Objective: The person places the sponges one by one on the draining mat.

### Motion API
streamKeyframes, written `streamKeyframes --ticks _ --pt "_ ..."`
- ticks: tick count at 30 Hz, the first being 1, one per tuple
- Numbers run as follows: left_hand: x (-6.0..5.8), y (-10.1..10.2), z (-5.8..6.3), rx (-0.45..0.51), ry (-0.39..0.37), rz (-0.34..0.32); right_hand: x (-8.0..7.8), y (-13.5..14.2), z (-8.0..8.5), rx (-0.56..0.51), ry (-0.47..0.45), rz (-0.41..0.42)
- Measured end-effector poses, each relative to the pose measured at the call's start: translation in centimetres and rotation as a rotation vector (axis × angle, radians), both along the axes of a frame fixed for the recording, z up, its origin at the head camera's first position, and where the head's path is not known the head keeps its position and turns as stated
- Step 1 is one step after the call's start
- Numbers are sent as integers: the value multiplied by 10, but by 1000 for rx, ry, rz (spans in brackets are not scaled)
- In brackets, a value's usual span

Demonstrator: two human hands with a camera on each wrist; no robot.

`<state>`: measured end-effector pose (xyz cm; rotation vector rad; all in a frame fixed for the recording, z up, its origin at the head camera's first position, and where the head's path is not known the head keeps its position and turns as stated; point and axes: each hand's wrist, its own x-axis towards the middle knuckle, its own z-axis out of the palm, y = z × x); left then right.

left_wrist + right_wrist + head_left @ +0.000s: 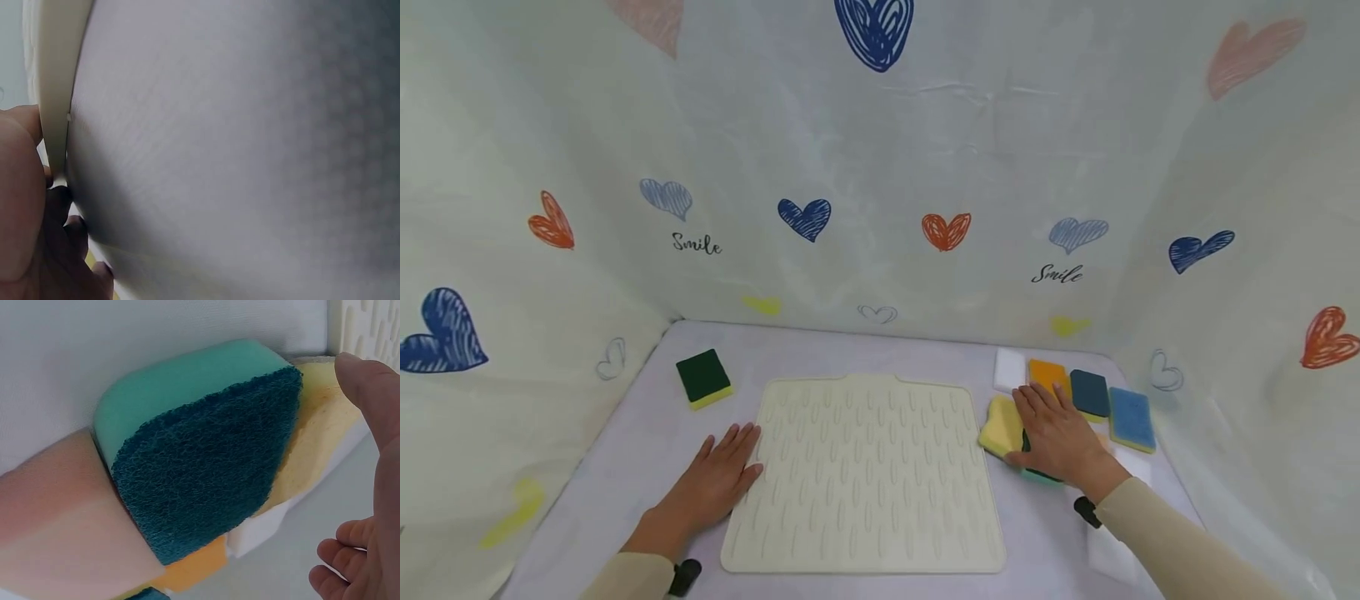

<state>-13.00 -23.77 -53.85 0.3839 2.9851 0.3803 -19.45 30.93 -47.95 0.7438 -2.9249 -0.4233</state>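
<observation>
A cream mat [865, 475] with raised oval ridges lies in the middle of the table. My left hand [715, 475] rests at its left edge, fingers extended; the left wrist view shows the mat's edge [59, 75] beside the thumb. Over a cluster of sponges on the right, my right hand [1063, 442] is spread with fingers extended. Beneath it is a teal sponge [194, 381] with a dark scouring face, beside a yellow sponge [1002, 425] near the thumb. No grip on either sponge shows; whether the hand touches them I cannot tell.
A dark green and yellow sponge [703, 377] sits alone at the back left. Around the right hand are a white block [1009, 369], an orange sponge [1047, 373], a dark blue-green sponge [1089, 393], a blue sponge [1131, 418] and a peach sponge [69, 531]. Heart-printed sheeting [880, 150] encloses the table.
</observation>
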Motion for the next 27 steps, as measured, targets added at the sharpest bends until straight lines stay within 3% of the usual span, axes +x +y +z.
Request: streamKeyframes --ticks 12,27 --pt "1 1 0 -2 5 2 -17 10 -8 33 -90 -27" --pt "-1 -1 -3 2 11 6 -32 15 -21 -81 -282 -64"
